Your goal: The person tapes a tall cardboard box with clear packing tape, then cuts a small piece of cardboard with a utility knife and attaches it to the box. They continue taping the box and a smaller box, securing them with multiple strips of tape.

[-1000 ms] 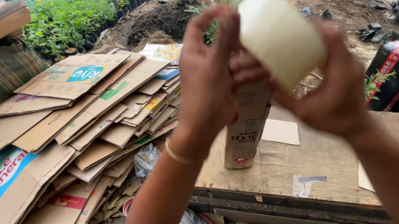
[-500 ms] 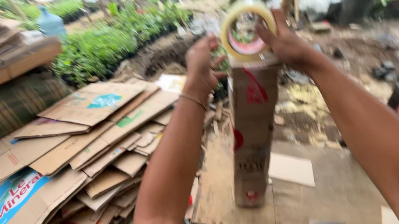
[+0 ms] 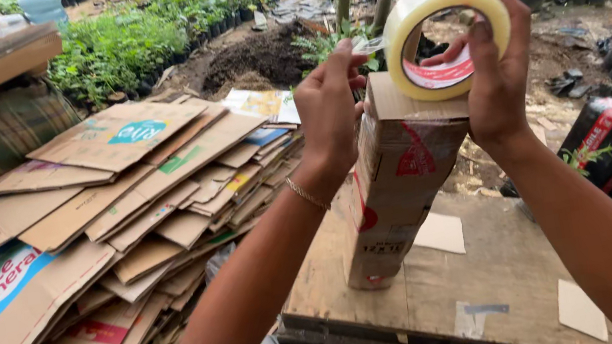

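Your right hand (image 3: pixel 498 78) is clamped on a roll of clear packing tape (image 3: pixel 447 33), thumb over the outer rim and fingers hooked through the core, so the roll stands on edge with its open hole facing back toward you and its axis running away from you. Your left hand (image 3: pixel 329 108) sits just beside it at the same height, fingertips pinched shut on the loose tape end (image 3: pixel 366 45), which stretches the short gap from the roll's left edge to your fingers. Directly below and between both hands stands a tall, narrow cardboard box (image 3: pixel 396 183), long axis nearly upright and leaning slightly to your left at the foot; its folded top touches the underside of the roll and the heel of your left hand. The box's base rests on a worn wooden table (image 3: pixel 500 280) under your forearms, where a small loose cardboard piece (image 3: pixel 440 234) lies just right of the box's foot. Well off to the left of your left arm, flattened cardboard cartons (image 3: pixel 103 218) lie fanned out in a low heap. Beyond your hands, green seedlings (image 3: pixel 117 46) grow in rows.
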